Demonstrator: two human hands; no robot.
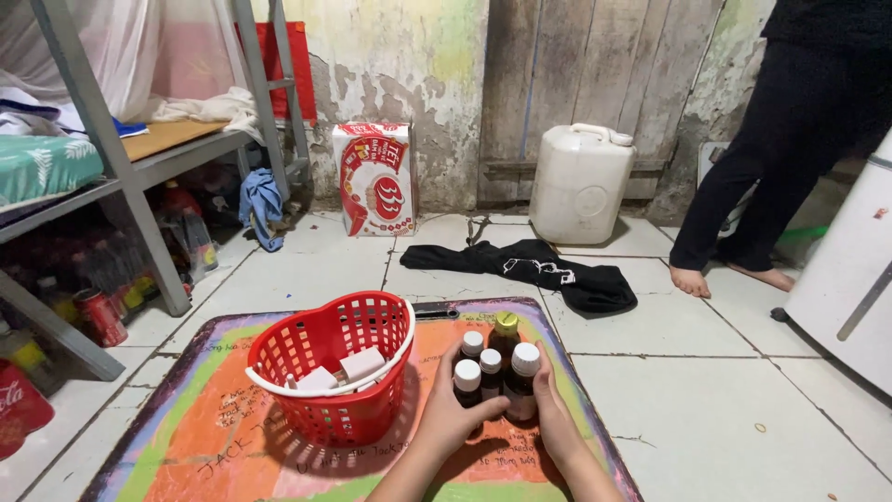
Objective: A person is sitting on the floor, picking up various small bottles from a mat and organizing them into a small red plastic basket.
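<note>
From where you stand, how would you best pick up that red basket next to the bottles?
Probably by the white band round the rim of the red basket, coming from above. It stands upright with its mouth open and tilted slightly toward the camera, so the near rim is free. The left hand is closest, though both hands, left and right hand, currently cup the bottles.

Peeling wall (400, 65), white tiled floor (688, 372), grey metal shelving (139, 177), seemingly dim light.

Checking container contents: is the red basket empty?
No, the red basket holds a few small pale boxes lying at its bottom.
</note>
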